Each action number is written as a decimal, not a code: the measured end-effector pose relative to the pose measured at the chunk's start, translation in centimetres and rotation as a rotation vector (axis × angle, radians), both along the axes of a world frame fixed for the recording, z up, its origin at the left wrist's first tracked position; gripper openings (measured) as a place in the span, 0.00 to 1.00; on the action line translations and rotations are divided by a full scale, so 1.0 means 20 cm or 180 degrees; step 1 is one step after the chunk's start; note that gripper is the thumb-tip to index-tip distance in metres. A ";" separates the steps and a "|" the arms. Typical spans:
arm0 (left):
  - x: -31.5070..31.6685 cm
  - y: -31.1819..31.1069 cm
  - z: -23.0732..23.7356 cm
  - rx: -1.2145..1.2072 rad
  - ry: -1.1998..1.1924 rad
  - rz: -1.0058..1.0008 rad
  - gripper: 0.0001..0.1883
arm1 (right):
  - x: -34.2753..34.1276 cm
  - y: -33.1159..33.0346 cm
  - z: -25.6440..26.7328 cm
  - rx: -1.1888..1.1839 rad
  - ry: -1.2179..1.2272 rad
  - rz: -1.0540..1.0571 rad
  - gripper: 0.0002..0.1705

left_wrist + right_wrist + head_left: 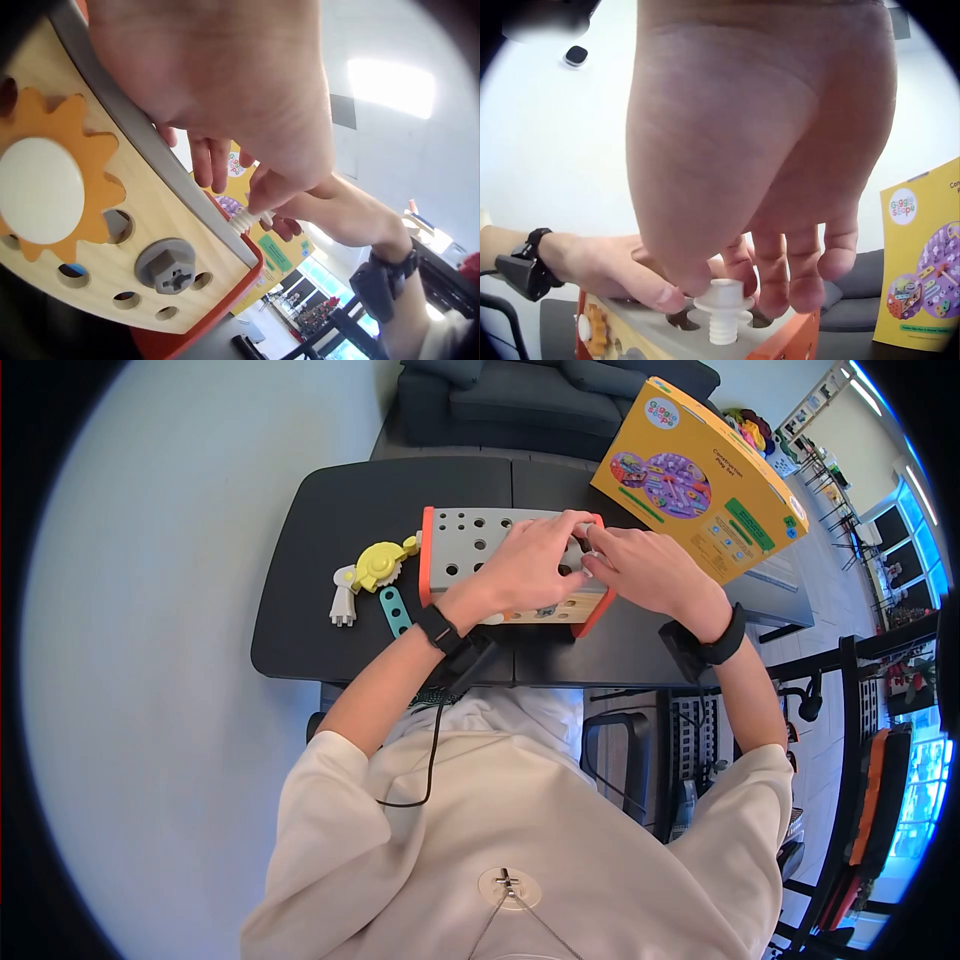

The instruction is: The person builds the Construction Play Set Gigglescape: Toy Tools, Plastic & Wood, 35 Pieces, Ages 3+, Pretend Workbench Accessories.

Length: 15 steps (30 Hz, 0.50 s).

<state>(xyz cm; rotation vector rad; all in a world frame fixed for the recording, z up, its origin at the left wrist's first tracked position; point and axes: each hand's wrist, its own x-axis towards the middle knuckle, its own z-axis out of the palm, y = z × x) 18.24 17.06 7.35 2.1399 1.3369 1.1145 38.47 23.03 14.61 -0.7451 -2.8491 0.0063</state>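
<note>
A toy workbench block [447, 545] stands on the table, with a grey holed top, wooden sides and orange-red ends. My right hand [650, 565] comes over its right end, thumb and fingers pinching a white toy bolt [724, 331]. The bolt stands upright at the grey top, its threads showing below the head. Across the top lies my left hand [530, 565], fingers extended and thumb [660, 294] close beside the bolt. An orange gear [101, 172] with a white hub and a grey bolt [166, 266] sit on the wooden side facing me.
Left of the block lie a yellow toy saw piece [378, 565], a white claw-like piece [343, 600] and a teal holed strip [394, 610]. A yellow box [700, 480] stands at the table's back right. Behind the black table [320, 520] is a dark sofa [530, 405].
</note>
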 end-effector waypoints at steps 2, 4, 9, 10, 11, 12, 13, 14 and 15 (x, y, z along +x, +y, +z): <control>0.03 -0.02 -0.01 0.0247 0.0206 0.0150 0.39 | -0.01 0.07 -0.04 0.0464 -0.0632 0.0091 0.14; 0.07 -0.01 -0.04 0.0322 0.0446 0.0791 0.43 | -0.02 0.08 -0.04 0.0933 -0.1261 0.0180 0.14; 0.03 0.02 -0.05 0.0262 0.0300 0.0563 0.44 | -0.02 0.06 0.05 0.0519 -0.1563 0.0109 0.14; 0.01 0.02 -0.05 0.0049 0.0134 0.0299 0.44 | -0.01 0.04 0.05 0.0510 -0.1570 0.0107 0.14; 0.00 0.03 -0.05 0.0044 0.0128 0.0295 0.44 | 0.00 0.02 0.04 0.0316 -0.0841 0.0138 0.14; -0.02 0.03 -0.05 -0.0079 0.0004 0.0146 0.44 | 0.01 0.01 0.03 0.0125 -0.0111 0.0166 0.15; -0.02 0.04 -0.04 -0.0198 -0.0118 -0.0002 0.44 | 0.01 0.02 0.02 0.0127 -0.0112 0.0162 0.15; -0.02 0.03 -0.03 -0.0195 -0.0117 -0.0002 0.44 | 0.01 0.03 -0.02 0.0157 -0.0196 0.0154 0.15; -0.01 0.03 -0.02 -0.0134 0.0065 0.0039 0.43 | 0.01 0.04 -0.03 0.0185 -0.0280 0.0149 0.15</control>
